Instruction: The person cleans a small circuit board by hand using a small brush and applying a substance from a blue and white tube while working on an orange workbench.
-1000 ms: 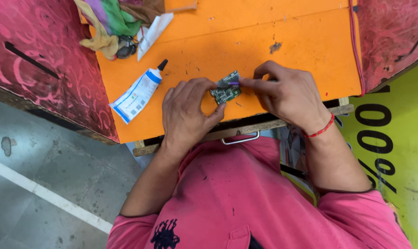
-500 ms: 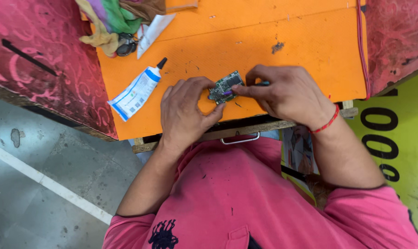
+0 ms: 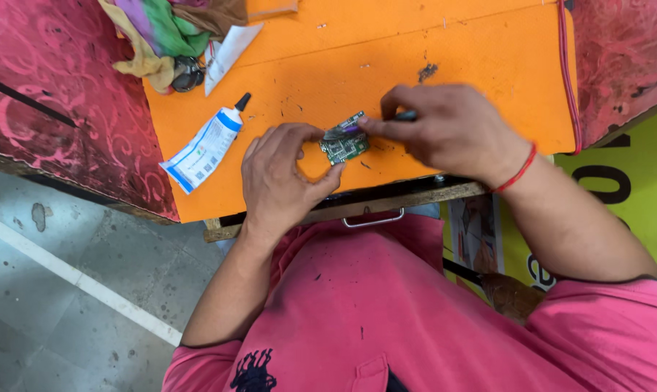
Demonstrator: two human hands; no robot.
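A small green circuit board (image 3: 344, 142) sits on the orange tabletop (image 3: 444, 58) near its front edge. My left hand (image 3: 281, 178) pinches the board's left edge between thumb and fingers. My right hand (image 3: 448, 131) is closed on a thin dark tool (image 3: 407, 115), and its fingertips press on the board's upper right edge. A red thread is tied around my right wrist.
A white and blue glue tube (image 3: 203, 145) lies left of my hands. A bundle of coloured cloth (image 3: 161, 33) and a white wrapper (image 3: 228, 43) sit at the back left. A metal drawer handle (image 3: 373, 219) hangs under the table edge. Red patterned panels flank the table.
The board has tilted and shifted slightly. My right hand has slid a little to the right, with its fingertips still on the board.
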